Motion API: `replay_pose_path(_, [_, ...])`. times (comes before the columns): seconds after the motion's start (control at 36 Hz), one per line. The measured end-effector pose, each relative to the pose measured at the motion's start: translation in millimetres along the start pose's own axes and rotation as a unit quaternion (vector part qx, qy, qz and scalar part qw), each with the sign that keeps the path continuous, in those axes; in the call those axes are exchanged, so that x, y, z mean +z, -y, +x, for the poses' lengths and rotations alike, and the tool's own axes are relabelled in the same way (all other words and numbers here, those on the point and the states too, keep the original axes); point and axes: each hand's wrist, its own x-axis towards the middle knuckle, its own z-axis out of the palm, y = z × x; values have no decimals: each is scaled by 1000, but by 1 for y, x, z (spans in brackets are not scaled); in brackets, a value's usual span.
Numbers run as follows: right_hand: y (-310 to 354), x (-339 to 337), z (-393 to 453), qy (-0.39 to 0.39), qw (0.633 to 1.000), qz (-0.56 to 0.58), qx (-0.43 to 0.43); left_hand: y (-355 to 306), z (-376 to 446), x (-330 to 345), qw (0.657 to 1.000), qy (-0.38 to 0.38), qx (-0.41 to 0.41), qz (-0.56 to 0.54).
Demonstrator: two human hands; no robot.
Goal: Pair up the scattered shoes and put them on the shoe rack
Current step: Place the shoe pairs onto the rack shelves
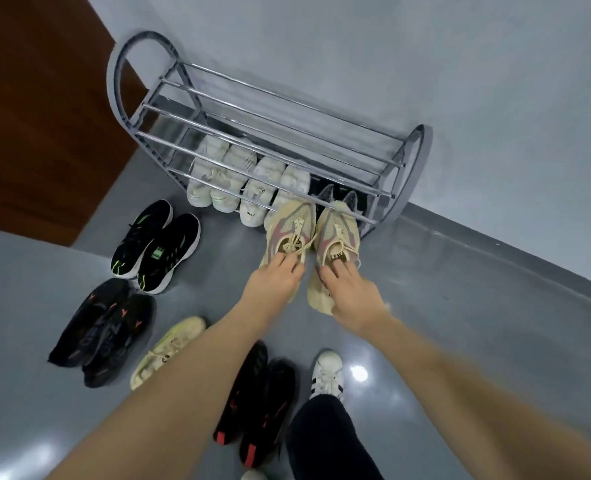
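Note:
Two beige sneakers with pink stripes sit side by side, toes at the front of the metal shoe rack (141, 105). My left hand (271, 282) grips the collar of the left beige sneaker (292, 226). My right hand (351, 292) grips the collar of the right beige sneaker (337, 230). On the rack's bottom shelf stand two pairs of white sneakers (224, 178) and a black pair (339, 197) at the right, partly hidden by the bars.
On the grey floor lie a black-and-green pair (155, 244), a black pair with orange marks (107, 327), a single cream sneaker (169, 351) and a black-and-red pair (256, 407). My foot in a white striped shoe (328, 372) stands below. A brown door (37, 109) is at left.

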Motion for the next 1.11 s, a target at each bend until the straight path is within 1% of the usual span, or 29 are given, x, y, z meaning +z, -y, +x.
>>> replay_pose_path(0.06, [-11, 0, 19, -2, 1000, 5, 8, 3, 23, 7, 1000, -11, 7, 5])
replay_pose_path(0.14, [-22, 5, 39, -7, 1000, 6, 28, 4, 49, 23, 999, -1, 10, -36])
replay_pose_path(0.19, [-30, 14, 52, -27, 999, -2, 42, 5, 67, 33, 998, -9, 11, -63])
replay_pose_path(0.25, [-38, 22, 66, -44, 997, -15, 58, 7, 82, 38, 998, -17, 1, -65])
replay_pose_path(0.36, [-47, 32, 84, -38, 997, 1, 74, 14, 102, 49, 997, -16, 1, -71])
replay_pose_path(0.42, [-50, 39, 94, -55, 995, -2, 83, 16, 112, 58, 998, -29, 5, -61])
replay_pose_path(0.47, [-52, 46, 103, -77, 992, -24, 100, 19, 126, 73, 998, -22, 2, -66])
replay_pose_path(0.56, [-59, 53, 120, -113, 986, -29, 123, 19, 144, 85, 995, -38, -26, -91])
replay_pose_path(0.61, [-69, 56, 133, -120, 982, -17, 144, 17, 160, 88, 992, -37, -21, -122])
replay_pose_path(0.69, [-78, 58, 151, -116, 976, -6, 183, 17, 185, 87, 993, 21, -37, -114])
replay_pose_path(0.72, [-79, 59, 156, -113, 975, -2, 191, 17, 190, 87, 991, 25, -43, -123])
replay_pose_path(0.78, [-79, 60, 163, -110, 978, -5, 178, 19, 200, 87, 989, -31, -43, -137])
replay_pose_path(0.81, [-79, 62, 165, -99, 981, -6, 170, 20, 203, 91, 989, -38, -50, -137])
replay_pose_path(0.86, [-84, 69, 165, -57, 984, -5, 169, 22, 206, 101, 990, -18, -58, -127])
replay_pose_path(0.89, [-87, 72, 165, -43, 983, -8, 177, 24, 206, 106, 990, 8, -62, -127])
replay_pose_path(0.94, [-93, 77, 165, -29, 983, -13, 178, 27, 206, 113, 989, 28, -74, -126])
replay_pose_path(1.0, [-94, 78, 166, -20, 985, -10, 173, 29, 207, 118, 983, 45, -93, -153])
replay_pose_path(1.11, [-92, 80, 170, -13, 982, 10, 186, 28, 207, 115, 980, 70, -81, -169])
